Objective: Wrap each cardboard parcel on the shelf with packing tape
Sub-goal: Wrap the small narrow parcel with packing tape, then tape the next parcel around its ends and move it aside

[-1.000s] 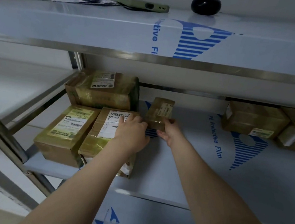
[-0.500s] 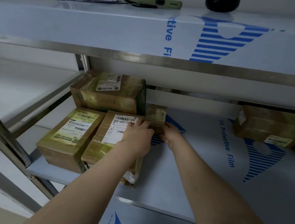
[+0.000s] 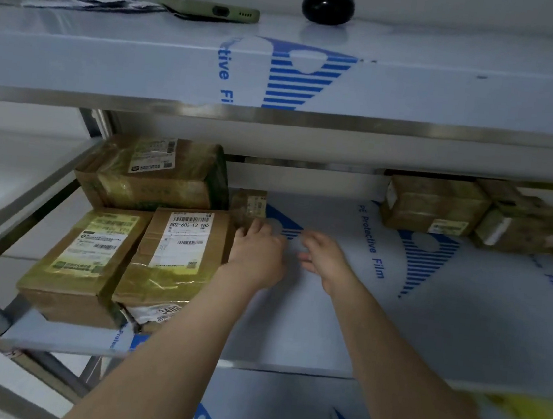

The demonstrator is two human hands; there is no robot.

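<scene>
**Small parcel (image 3: pixel 250 203) standing at the back of the middle shelf (image 3: pixel 462 316), left hand (image 3: pixel 256 253) and right hand (image 3: pixel 323 257) spread before it**

The small parcel is being left upright at the back of the middle shelf, its left side just beside the big parcel (image 3: pixel 155 175) and its front just behind the labelled parcel (image 3: pixel 177 253). The left hand is being held with fingers straight and relaxed, gripping nothing. Its fingertips are reaching the small parcel's lower front edge, though whether they are touching it cannot be told. The right hand is being held just beside the left over the shelf, fingers loosely spread, nothing in it.

The working room is being bounded above by the steel lip of the top shelf (image 3: pixel 113 59), at the left by a slanted steel rail (image 3: pixel 16 214), and at the front by the middle shelf's own lip. A wide stretch of blue-printed film is lying between the left group and two parcels (image 3: pixel 434 205) at the back right, which are standing well apart from the hands.

The left end is being taken up by three parcels. The big one is sitting at the back. The labelled one is lying in front of it, touching a yellow-taped parcel (image 3: pixel 83 256) at its left. Both front parcels are lying close to the shelf's front lip.

On the top shelf a phone (image 3: pixel 208 10), a black round thing (image 3: pixel 327 8) and some papers (image 3: pixel 85 3) are lying. A blurred yellow thing (image 3: pixel 527 415) is showing below the middle shelf at the lower right.
</scene>
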